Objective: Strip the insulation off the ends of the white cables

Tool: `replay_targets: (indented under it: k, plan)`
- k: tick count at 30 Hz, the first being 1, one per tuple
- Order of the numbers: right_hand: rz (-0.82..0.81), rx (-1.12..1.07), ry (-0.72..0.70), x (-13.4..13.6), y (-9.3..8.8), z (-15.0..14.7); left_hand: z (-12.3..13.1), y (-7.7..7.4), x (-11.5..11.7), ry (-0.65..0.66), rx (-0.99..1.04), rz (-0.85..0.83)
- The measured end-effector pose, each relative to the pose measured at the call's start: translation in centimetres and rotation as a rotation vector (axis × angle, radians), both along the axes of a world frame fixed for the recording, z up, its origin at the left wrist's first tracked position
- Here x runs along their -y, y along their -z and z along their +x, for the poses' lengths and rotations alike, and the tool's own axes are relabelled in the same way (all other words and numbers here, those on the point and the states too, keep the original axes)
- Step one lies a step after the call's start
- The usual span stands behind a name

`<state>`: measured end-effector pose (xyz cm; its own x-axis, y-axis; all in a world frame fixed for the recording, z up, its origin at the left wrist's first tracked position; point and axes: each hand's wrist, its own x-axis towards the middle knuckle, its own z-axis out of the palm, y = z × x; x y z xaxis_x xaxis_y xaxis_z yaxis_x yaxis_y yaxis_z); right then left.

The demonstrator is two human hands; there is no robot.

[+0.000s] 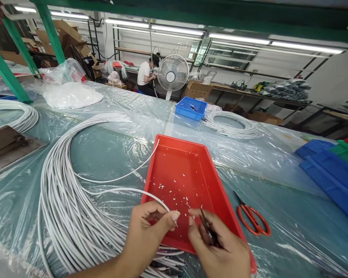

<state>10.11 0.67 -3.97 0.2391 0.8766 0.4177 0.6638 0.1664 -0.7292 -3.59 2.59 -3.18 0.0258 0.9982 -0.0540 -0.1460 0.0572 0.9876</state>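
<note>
My left hand [152,231] is closed, pinching a white cable [124,189] near its end between thumb and finger. The cable end points down over a red tray [179,143]. My right hand [220,243] is wrapped round a small dark pointed tool [204,222]; its exact kind is hard to tell, since the fingers cover most of it. Thumb and forefinger of that hand are close to the cable end, with a gap between. Small white scraps [187,200] lie scattered in the tray. Left of it curves a large bundle of white cables [58,185], its near ends beside the tray's front.
Red-handled scissors [253,220] lie right of the tray. Behind it are a blue bin [190,108] and a cable coil [232,125]. Blue bins [330,173] stand at right, a brown metal plate [11,148] at left. A person [145,77] sits beyond, near a fan [173,73].
</note>
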Motion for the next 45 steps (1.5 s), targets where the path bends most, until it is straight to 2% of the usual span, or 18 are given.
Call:
replay_targets:
  k: [3,5,10,15,17,19,21,22,24,26,28,31,33,34,37,42,45]
  plan:
    - [-0.106,0.029,-0.028,-0.6,-0.1,1.0,0.0,-0.1,-0.1,0.019,0.044,-0.028]
    - [-0.15,-0.058,-0.045,-0.7,-0.3,1.1,0.1,-0.2,-0.2,0.029,0.055,-0.043]
    - [-0.097,-0.428,-0.101,0.1,-0.6,-0.2,0.3,-0.4,-0.4,0.037,0.045,-0.01]
    - [-0.092,-0.452,-0.129,0.5,-1.2,-0.3,0.5,-0.4,-0.3,0.09,-0.031,0.076]
    - [-0.103,-0.45,-0.069,0.5,-1.6,0.2,0.2,-0.6,-0.1,0.122,-0.187,0.25]
    - [-0.103,-0.462,-0.013,0.5,-2.0,0.7,-0.2,-1.0,0.2,0.098,-0.388,0.592]
    - [-0.088,-0.457,0.0,0.5,-2.3,1.0,-0.6,-1.4,0.3,0.004,-0.571,0.961]
    - [-0.074,-0.442,-0.007,0.5,-2.5,1.1,-0.8,-1.5,0.3,-0.037,-0.661,1.074]
    - [-0.038,-0.411,-0.019,0.6,-2.7,1.0,-0.8,-1.7,0.2,-0.062,-0.816,1.148]
    - [-0.015,-0.414,-0.027,0.8,-2.8,0.8,-0.6,-1.6,-0.1,-0.031,-0.878,1.147]
    - [-0.041,-0.469,-0.04,0.8,-2.9,0.6,-0.3,-1.5,-0.3,0.026,-0.837,1.102]
    - [-0.137,-0.598,-0.075,0.7,-2.7,0.5,0.1,-1.4,-0.3,0.112,-0.673,0.789]
    - [-0.192,-0.652,-0.072,0.5,-2.4,0.6,0.2,-1.5,-0.1,0.128,-0.568,0.581]
    - [-0.217,-0.671,-0.072,0.5,-2.1,0.7,0.2,-1.5,0.0,0.116,-0.531,0.53]
    - [-0.285,-0.734,-0.107,0.3,-1.3,0.8,0.2,-1.3,0.2,0.071,-0.465,0.542]
    - [-0.382,-0.885,-0.256,0.1,-0.5,0.8,0.4,-0.7,0.2,0.076,-0.432,0.603]
    - [-0.369,-0.963,-0.227,0.2,-0.8,0.5,0.4,-0.7,0.3,0.079,-0.422,0.589]
